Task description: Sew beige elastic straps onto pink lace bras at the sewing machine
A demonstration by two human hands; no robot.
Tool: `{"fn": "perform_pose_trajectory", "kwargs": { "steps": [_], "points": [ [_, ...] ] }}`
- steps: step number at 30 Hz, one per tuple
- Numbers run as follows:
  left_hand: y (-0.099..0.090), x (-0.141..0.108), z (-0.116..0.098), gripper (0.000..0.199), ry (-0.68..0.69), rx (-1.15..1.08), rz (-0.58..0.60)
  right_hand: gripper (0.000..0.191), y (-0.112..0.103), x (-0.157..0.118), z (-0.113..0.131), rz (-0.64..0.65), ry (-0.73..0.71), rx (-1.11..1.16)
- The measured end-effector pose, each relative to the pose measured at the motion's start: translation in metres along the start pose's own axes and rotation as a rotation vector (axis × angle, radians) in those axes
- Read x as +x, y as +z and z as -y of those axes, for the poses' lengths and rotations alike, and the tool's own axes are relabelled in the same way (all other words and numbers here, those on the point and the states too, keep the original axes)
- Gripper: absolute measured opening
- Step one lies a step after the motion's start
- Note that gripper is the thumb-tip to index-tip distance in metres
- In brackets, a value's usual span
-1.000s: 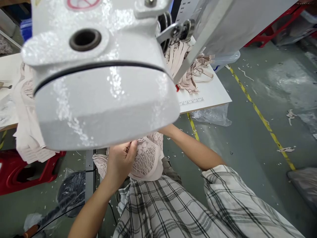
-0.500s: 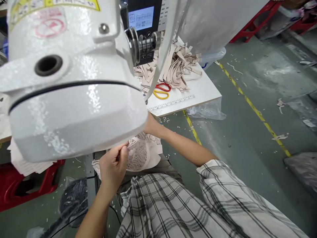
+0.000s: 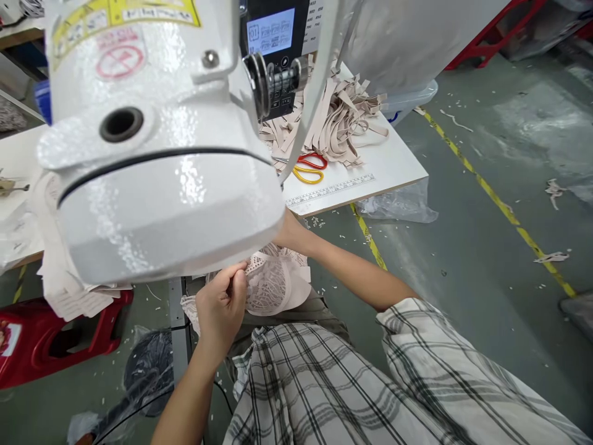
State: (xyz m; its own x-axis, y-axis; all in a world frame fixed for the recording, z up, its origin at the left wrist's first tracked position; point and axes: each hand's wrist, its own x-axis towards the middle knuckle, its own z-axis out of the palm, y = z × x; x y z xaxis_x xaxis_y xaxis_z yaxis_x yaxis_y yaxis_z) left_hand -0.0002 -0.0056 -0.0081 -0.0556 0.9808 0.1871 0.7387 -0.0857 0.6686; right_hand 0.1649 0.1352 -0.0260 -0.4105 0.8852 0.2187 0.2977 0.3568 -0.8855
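Note:
A pale pink lace bra (image 3: 273, 287) hangs over my lap, its upper part hidden under the head of a white sewing machine (image 3: 171, 216). With thumb and fingers pinched together, my left hand (image 3: 225, 300) grips the bra at its left side, just below the machine head. My right hand (image 3: 291, 232) reaches in behind the machine head on the bra's far side. Only its wrist and the back of it show; the fingers are covered by the machine. The needle area is out of sight too.
Beige strap pieces (image 3: 331, 123) lie heaped on the white table (image 3: 393, 167), with red-and-yellow scissors (image 3: 311, 168) and a printed ruler scale (image 3: 331, 191) nearby. A control panel (image 3: 271, 37) stands behind the machine. To the left is a red stool (image 3: 60, 346).
The whole view has shifted slightly, so the machine, table and hands appear farther right. Both hands keep about the same place on the bra and under the machine head.

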Motion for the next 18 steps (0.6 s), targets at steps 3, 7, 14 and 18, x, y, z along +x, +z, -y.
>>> {"fn": "perform_pose_trajectory", "kwargs": {
  "steps": [3,7,14,18],
  "points": [
    [0.001,-0.002,0.002,0.026,0.001,0.003,-0.008,0.010,0.000,-0.001,-0.001,0.002,-0.009,0.007],
    [0.003,-0.006,0.008,0.025,-0.005,0.019,-0.025,0.007,0.001,0.000,-0.005,-0.008,-0.036,0.000],
    [0.004,-0.010,0.021,0.027,0.004,0.160,-0.081,0.002,0.002,0.002,-0.016,-0.031,-0.115,-0.023],
    [0.014,-0.009,0.007,0.034,0.280,0.304,-0.214,0.004,0.001,-0.003,-0.014,-0.042,-0.101,-0.013]
  ]
}}
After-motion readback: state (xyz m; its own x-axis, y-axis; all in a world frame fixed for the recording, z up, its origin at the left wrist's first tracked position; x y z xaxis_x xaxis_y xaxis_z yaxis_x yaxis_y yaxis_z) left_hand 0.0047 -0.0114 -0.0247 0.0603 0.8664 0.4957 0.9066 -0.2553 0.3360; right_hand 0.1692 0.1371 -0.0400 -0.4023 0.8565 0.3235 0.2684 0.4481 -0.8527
